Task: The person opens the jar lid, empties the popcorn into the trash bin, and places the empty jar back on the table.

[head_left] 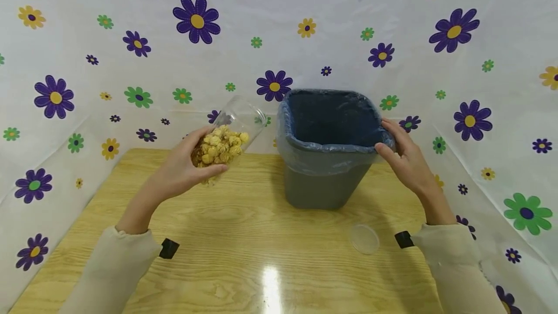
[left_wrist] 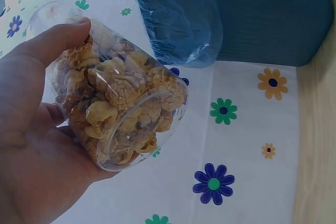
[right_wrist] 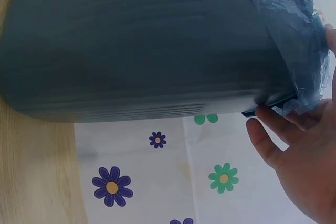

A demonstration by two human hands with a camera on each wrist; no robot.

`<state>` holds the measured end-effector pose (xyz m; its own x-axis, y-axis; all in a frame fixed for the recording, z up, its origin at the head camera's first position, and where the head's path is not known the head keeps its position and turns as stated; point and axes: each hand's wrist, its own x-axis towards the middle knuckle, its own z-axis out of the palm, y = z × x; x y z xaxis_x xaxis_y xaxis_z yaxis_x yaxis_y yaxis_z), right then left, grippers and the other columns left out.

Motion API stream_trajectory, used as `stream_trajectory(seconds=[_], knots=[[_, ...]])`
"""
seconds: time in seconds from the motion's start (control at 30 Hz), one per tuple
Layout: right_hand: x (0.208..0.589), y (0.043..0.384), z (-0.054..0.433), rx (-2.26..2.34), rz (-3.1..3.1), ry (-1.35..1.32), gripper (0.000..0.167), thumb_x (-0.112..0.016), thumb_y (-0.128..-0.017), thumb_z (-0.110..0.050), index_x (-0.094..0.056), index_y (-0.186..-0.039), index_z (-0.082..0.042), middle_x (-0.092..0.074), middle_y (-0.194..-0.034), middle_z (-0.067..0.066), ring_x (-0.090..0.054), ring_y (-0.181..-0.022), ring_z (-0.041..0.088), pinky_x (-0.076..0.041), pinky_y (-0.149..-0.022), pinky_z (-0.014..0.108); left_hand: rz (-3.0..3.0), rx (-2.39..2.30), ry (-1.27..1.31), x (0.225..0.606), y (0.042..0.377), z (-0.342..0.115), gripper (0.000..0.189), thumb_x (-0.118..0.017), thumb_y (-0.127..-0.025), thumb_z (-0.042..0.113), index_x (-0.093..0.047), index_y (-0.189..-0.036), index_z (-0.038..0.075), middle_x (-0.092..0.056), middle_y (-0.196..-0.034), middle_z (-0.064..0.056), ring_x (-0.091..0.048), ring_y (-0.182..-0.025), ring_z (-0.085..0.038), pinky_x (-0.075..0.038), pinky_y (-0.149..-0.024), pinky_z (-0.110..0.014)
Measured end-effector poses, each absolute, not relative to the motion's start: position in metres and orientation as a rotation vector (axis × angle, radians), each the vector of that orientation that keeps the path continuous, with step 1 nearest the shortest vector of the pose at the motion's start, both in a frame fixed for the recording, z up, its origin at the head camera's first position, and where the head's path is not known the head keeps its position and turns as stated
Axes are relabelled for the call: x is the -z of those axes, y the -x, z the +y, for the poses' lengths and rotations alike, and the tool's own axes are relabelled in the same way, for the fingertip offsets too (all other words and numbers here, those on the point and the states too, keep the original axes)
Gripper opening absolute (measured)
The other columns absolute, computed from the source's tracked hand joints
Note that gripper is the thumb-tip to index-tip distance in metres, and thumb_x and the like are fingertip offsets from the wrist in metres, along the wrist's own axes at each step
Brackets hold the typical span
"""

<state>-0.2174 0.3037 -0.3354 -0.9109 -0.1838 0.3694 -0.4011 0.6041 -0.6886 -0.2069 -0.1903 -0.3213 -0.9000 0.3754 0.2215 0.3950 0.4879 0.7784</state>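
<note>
My left hand (head_left: 178, 171) grips a clear jar (head_left: 239, 116) partly filled with caramel popcorn (head_left: 220, 145). The jar lies tilted, its open mouth pointing up and right, apart from the bin. From the left wrist view, the popcorn (left_wrist: 118, 90) sits toward the jar's base, with my thumb across the side. To the right stands a grey trash bin (head_left: 320, 188) lined with a thin bluish plastic bag (head_left: 331, 147). My right hand (head_left: 407, 164) holds the bin's right rim over the bag; in the right wrist view its fingertips (right_wrist: 268, 114) touch below the rim. Shadow hides the bin's bottom.
A clear round lid (head_left: 364, 239) lies on the wooden table (head_left: 226, 241), in front of the bin and to its right. White flower-patterned sheeting (head_left: 235, 62) hangs close behind the bin and along both sides.
</note>
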Motion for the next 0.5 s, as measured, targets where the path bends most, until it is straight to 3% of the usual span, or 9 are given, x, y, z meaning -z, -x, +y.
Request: stream_trajectory(seconds=[0.3,0.43,0.5], knots=[[0.338,0.218,0.305,-1.118,-2.555,-0.489,0.062,-0.058,-0.106,-0.026,-0.035,-0.161,-0.007,-0.027,-0.168,0.012,-0.025,-0.153,0.037,-0.029,-0.115,0.067,-2.742,1.229,0.763,0.283,0.240,-0.169,0.089,-0.082,-0.091,0.032,-0.032,-0.161,0.008,-0.049,-0.146,-0.017,-0.054,-0.124,-0.034,-0.049,-0.102,-0.055],[0.341,0.218,0.306,-1.058,-2.536,-0.505,0.061,-0.057,-0.106,-0.027,-0.036,-0.160,-0.007,-0.030,-0.167,0.012,-0.030,-0.151,0.036,-0.036,-0.116,0.032,-2.763,1.201,0.783,0.270,0.251,-0.161,0.089,-0.081,-0.090,0.032,-0.032,-0.160,0.007,-0.048,-0.145,-0.017,-0.053,-0.124,-0.033,-0.049,-0.102,-0.054],[0.342,0.218,0.307,-1.051,-2.528,-0.506,0.061,-0.058,-0.106,-0.027,-0.037,-0.160,-0.007,-0.031,-0.167,0.012,-0.030,-0.151,0.037,-0.036,-0.115,0.030,-2.770,1.179,0.803,0.264,0.256,-0.156,0.088,-0.081,-0.090,0.032,-0.032,-0.160,0.007,-0.048,-0.145,-0.017,-0.054,-0.123,-0.033,-0.049,-0.102,-0.054]])
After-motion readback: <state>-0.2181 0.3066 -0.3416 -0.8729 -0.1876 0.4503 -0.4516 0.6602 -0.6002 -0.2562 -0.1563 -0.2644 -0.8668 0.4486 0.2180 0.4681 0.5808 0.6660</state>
